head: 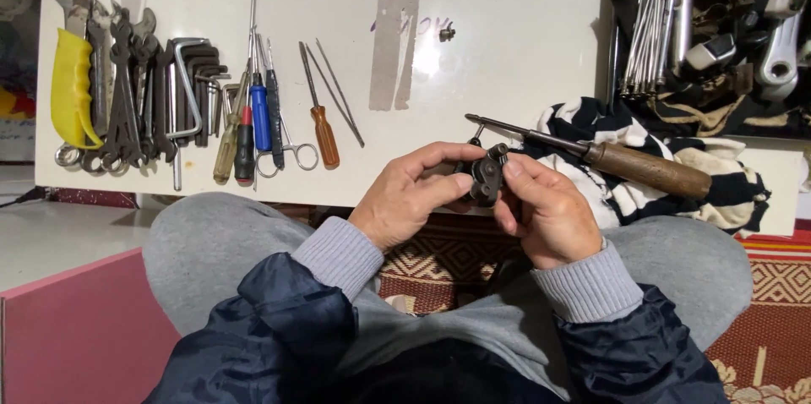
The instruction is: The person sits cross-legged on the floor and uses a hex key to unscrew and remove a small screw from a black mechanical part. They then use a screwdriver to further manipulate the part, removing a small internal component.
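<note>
My left hand (pixel 414 193) and my right hand (pixel 545 210) meet over my lap, both gripping a small dark metal part (pixel 486 177) with round holes. Left thumb and fingers pinch its left side; right fingertips press its top and right side. Much of the part is hidden by my fingers. Just beyond it a long screwdriver with a brown wooden handle (pixel 646 166) lies on a black-and-white striped cloth (pixel 625 193), its shaft pointing left toward the part.
A white board (pixel 507 40) carries rows of wrenches (pixel 118 91), hex keys (pixel 190 83), screwdrivers (pixel 262 112), small scissors (pixel 291 150) and a yellow-handled tool (pixel 72 87). Metal parts and spokes (pixel 718 32) pile at the upper right. A pink box (pixel 76 336) stands at the left, a patterned rug (pixel 760 319) underneath.
</note>
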